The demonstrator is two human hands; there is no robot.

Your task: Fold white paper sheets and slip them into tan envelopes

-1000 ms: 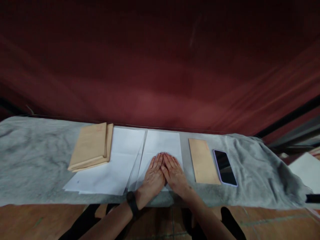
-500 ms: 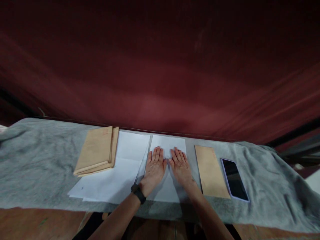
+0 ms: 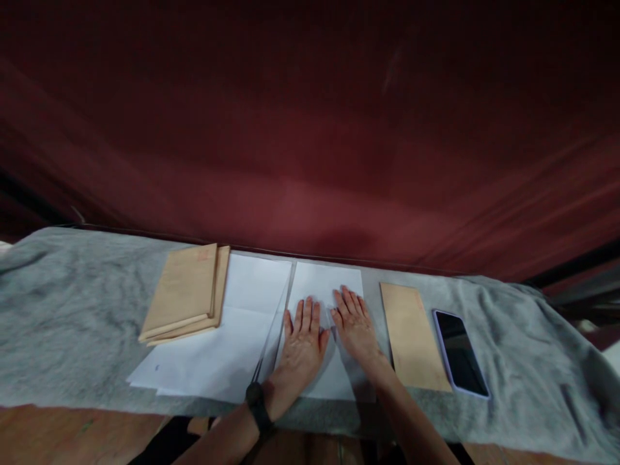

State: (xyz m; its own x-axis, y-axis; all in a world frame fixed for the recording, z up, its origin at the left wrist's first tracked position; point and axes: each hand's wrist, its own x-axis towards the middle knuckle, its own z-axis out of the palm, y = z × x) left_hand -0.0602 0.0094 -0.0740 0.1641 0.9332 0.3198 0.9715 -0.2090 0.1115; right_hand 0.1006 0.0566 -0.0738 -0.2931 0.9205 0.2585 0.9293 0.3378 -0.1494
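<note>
A white sheet of paper (image 3: 323, 276) lies on the grey cloth, in the middle of the head view. My left hand (image 3: 304, 342) rests flat on the sheet's left half, fingers a little apart, palm down. On its right half lies my right hand (image 3: 356, 326), also palm down with fingers spread, slightly farther from me. Neither hand holds anything. More white sheets (image 3: 242, 323) lie left of my left hand, partly under a stack of brown envelopes (image 3: 184, 284). A single brown envelope (image 3: 414, 336) is right of my right hand.
A phone with a purple edge (image 3: 461, 352) lies beyond the single envelope on the right. The grey cloth (image 3: 77, 310) covers the narrow table and is wrinkled at both ends. A dark red curtain or wall (image 3: 310, 148) rises behind the table's far edge.
My left hand has slid down the sheet toward me, its thumb now spread wider. My right hand has shifted slightly right. The view has moved a little.
</note>
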